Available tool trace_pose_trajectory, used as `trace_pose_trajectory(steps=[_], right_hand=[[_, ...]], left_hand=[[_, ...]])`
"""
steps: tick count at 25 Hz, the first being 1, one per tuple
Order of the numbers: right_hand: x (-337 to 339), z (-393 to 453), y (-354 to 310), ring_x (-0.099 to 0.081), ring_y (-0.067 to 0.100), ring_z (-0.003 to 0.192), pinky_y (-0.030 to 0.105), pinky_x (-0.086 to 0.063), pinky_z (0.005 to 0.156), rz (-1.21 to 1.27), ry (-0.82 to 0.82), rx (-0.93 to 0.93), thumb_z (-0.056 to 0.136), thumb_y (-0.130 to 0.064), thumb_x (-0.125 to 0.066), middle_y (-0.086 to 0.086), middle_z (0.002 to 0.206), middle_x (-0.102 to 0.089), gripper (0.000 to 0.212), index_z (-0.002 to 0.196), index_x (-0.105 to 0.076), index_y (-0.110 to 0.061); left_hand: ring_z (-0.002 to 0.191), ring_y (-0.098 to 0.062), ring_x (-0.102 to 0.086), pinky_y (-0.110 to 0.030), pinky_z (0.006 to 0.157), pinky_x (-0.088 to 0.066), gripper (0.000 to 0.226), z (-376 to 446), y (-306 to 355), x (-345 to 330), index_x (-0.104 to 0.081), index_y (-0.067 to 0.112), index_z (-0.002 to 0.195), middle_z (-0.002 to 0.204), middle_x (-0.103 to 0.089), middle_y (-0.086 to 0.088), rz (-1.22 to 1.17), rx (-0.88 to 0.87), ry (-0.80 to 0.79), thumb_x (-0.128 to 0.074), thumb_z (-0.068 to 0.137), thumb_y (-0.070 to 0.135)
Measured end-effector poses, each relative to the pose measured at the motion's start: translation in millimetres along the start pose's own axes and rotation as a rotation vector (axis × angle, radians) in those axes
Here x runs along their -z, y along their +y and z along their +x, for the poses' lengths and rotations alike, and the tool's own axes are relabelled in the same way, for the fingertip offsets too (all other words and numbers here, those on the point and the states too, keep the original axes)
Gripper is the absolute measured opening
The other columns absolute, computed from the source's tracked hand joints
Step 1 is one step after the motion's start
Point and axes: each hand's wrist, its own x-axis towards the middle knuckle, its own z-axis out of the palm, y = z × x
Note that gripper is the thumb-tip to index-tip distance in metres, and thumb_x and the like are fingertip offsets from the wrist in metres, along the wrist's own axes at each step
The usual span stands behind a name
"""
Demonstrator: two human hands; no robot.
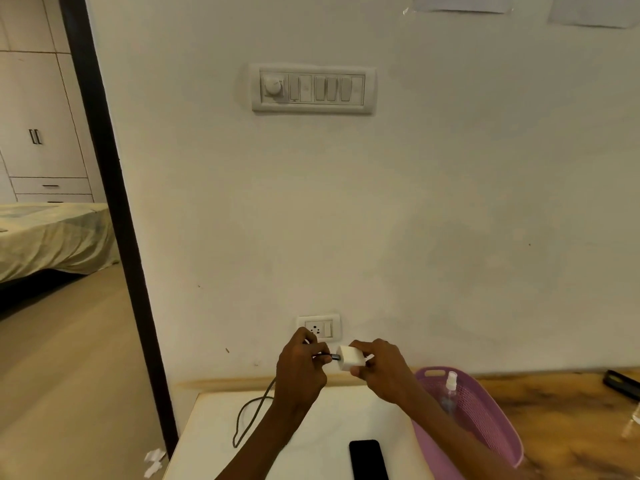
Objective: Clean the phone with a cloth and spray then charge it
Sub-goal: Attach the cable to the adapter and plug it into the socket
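My right hand [382, 370] grips a white charger adapter [350, 357] just below a wall socket [319, 327]. My left hand [302, 367] pinches the dark plug of a grey charging cable [250, 414] and holds it at the adapter's left face. The cable loops down over the white table [311, 455]. A black phone [367, 459] lies flat, screen up, near the table's front edge, under my right forearm. A clear spray bottle [449, 393] with a white nozzle stands in a pink basket [485, 420]. I see no cloth.
A switch panel [313, 89] is on the wall above. A wooden counter [571, 410] extends right, with a dark object [621, 383] at its far edge. A doorway at left shows a bed [52, 233]. White scraps [154, 460] lie on the floor.
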Motion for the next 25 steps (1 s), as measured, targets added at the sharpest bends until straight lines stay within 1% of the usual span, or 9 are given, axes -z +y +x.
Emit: trace_pose_trajectory(steps=[5, 7, 10, 12, 14, 17, 20, 22, 25], right_hand=[[-6.2, 10.4, 11.4, -0.056, 0.009, 0.083, 0.008, -0.038, 0.062, -0.06, -0.032, 0.013, 0.082, -0.013, -0.071, -0.003, 0.104, -0.052, 0.043, 0.118, -0.06, -0.032], [-13.7, 16.8, 17.2, -0.055, 0.006, 0.081, 0.005, -0.037, 0.057, -0.067, -0.031, 0.039, 0.08, -0.006, -0.071, -0.006, 0.105, -0.053, 0.046, 0.116, -0.061, -0.032], [-26.9, 21.8, 27.5, -0.055, 0.003, 0.076, 0.004, -0.043, 0.058, -0.049, -0.037, 0.075, 0.077, 0.001, -0.072, -0.013, 0.101, -0.05, 0.052, 0.115, -0.062, -0.033], [-35.2, 20.5, 36.9, -0.057, 0.005, 0.077, 0.006, -0.049, 0.065, -0.04, -0.063, 0.095, 0.076, 0.005, -0.069, -0.011, 0.103, -0.053, 0.056, 0.117, -0.062, -0.033], [-42.3, 18.9, 45.9, -0.059, 0.008, 0.085, 0.005, -0.05, 0.072, 0.0, -0.08, 0.082, 0.078, 0.011, -0.064, -0.002, 0.118, -0.057, 0.063, 0.128, -0.057, -0.026], [-52.7, 14.6, 63.8, -0.06, 0.015, 0.101, 0.008, -0.049, 0.078, 0.073, -0.032, -0.029, 0.086, 0.01, -0.057, 0.002, 0.14, -0.047, 0.067, 0.142, -0.043, -0.025], [-68.9, 7.4, 88.2, -0.058, 0.01, 0.112, 0.004, -0.035, 0.088, 0.028, -0.072, -0.117, 0.093, -0.003, -0.052, 0.0, 0.144, -0.045, 0.056, 0.144, -0.038, -0.023], [-84.0, 3.5, 106.0, -0.051, 0.013, 0.124, 0.017, -0.033, 0.105, 0.005, -0.157, -0.185, 0.095, -0.006, -0.051, 0.001, 0.146, -0.043, 0.054, 0.145, -0.037, -0.021], [-112.7, 4.3, 134.5, -0.048, 0.014, 0.127, 0.021, -0.037, 0.106, -0.049, -0.233, -0.23, 0.096, -0.011, -0.05, 0.0, 0.147, -0.042, 0.053, 0.146, -0.035, -0.021]], left_hand=[[0.082, -0.017, -0.063, -0.019, 0.06, -0.044, 0.004, -3.6, -8.0, -14.2, -0.074, 0.017, 0.084, 0.091, -0.051, 0.009, -0.011, 0.177, -0.087, -0.077, 0.083, 0.015], [0.088, -0.02, -0.066, -0.02, 0.068, -0.045, 0.017, -0.7, -11.2, -17.4, -0.07, 0.015, 0.097, 0.1, -0.059, 0.005, -0.062, 0.345, -0.187, -0.07, 0.09, 0.031], [0.082, -0.026, -0.075, -0.03, 0.071, -0.059, 0.044, 3.6, -15.9, -25.0, -0.06, 0.005, 0.116, 0.108, -0.072, -0.011, -0.449, 0.612, -0.465, -0.062, 0.094, 0.043], [0.087, -0.03, -0.075, -0.033, 0.08, -0.061, 0.041, 1.3, -21.6, -34.5, -0.064, -0.005, 0.116, 0.104, -0.073, -0.021, -0.669, 0.674, -0.578, -0.063, 0.096, 0.03], [0.088, -0.03, -0.074, -0.032, 0.083, -0.061, 0.029, -4.9, -30.8, -47.8, -0.066, -0.011, 0.111, 0.102, -0.072, -0.028, -0.784, 0.733, -0.548, -0.064, 0.095, 0.013], [0.075, -0.026, -0.073, -0.026, 0.069, -0.062, 0.022, -11.3, -50.3, -67.1, -0.064, -0.018, 0.105, 0.095, -0.071, -0.031, -0.939, 0.927, -0.396, -0.065, 0.091, -0.001], [0.07, -0.027, -0.069, -0.028, 0.068, -0.062, 0.017, -1.1, -74.2, -79.0, -0.063, -0.019, 0.095, 0.081, -0.069, -0.023, -1.092, 1.085, -0.215, -0.066, 0.09, -0.003], [0.068, -0.025, -0.069, -0.028, 0.069, -0.061, 0.013, 12.5, -89.3, -84.7, -0.065, -0.014, 0.087, 0.078, -0.069, -0.021, -1.107, 1.116, -0.124, -0.067, 0.089, -0.002], [0.065, -0.024, -0.07, -0.026, 0.067, -0.062, 0.017, 32.4, -110.1, -102.8, -0.064, -0.018, 0.094, 0.08, -0.07, -0.023, -1.096, 1.132, -0.035, -0.067, 0.089, -0.002]])
